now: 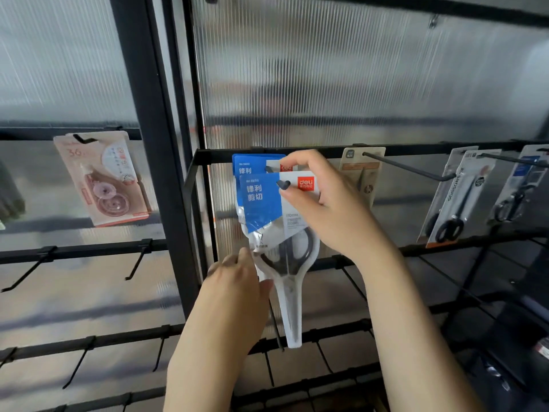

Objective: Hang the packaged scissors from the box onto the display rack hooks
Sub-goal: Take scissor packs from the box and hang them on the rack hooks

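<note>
The packaged scissors (277, 224) hang at the centre of the display rack (166, 179), the blue-and-white header card threaded over the tip of a black hook (283, 184) that shows through its hang hole. A second identical pack (255, 165) sits just behind it on the same hook, toward 11 o'clock.

The right hand (323, 203) pinches the header card's top right corner between thumb and fingers, at 3 o'clock of the hook tip. The left hand (237, 281) holds the lower left edge of the clear blister at 7 o'clock, fingers curled against the plastic beside the dark scissor handles, steadying the pack so it hangs straight.

Judging by its look, the pack is light, with most weight low in the blades and handles, so it will swing from the hole once released. The card is thin and bends easily, and the blister is smooth and rather slippery. The best hold is the stiff header beside the hole for guiding, with a light touch on the blister edge to stop the swing.

To 3 o'clock, other hooks carry more scissor packs (454, 203); at 9 o'clock hangs a correction tape card (104, 179). The box is not in view
</note>
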A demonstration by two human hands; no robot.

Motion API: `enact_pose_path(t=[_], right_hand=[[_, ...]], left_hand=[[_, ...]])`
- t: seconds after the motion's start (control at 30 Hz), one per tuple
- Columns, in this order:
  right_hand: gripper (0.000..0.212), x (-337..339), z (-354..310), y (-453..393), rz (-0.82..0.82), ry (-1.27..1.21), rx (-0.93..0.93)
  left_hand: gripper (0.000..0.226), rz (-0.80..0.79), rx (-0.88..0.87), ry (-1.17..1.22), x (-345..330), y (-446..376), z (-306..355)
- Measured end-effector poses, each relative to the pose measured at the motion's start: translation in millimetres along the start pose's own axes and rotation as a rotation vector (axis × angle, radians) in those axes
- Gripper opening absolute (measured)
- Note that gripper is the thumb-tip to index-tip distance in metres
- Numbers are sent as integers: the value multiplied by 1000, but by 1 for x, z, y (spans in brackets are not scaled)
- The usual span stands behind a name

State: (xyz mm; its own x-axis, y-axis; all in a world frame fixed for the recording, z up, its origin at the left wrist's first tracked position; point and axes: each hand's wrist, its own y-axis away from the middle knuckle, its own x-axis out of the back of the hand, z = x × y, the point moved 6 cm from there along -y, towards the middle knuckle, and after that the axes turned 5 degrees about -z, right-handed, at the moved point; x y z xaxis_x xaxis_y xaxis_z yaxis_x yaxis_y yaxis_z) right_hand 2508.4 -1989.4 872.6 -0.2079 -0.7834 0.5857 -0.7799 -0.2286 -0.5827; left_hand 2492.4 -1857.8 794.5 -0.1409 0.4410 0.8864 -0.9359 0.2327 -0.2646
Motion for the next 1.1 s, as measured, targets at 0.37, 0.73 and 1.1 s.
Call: enact_pose_path(t=[0.37, 0.73, 1.1], right_hand=[[37, -12, 34, -28, 59, -5, -82], [36, 19, 108, 77, 113, 191, -229], [45, 53, 254, 319, -122, 326, -957]], left_hand=[[40, -119, -15, -68, -16, 5, 6], [53, -279, -113, -178, -88, 0, 62], [51, -894, -398, -193, -316, 48, 173]])
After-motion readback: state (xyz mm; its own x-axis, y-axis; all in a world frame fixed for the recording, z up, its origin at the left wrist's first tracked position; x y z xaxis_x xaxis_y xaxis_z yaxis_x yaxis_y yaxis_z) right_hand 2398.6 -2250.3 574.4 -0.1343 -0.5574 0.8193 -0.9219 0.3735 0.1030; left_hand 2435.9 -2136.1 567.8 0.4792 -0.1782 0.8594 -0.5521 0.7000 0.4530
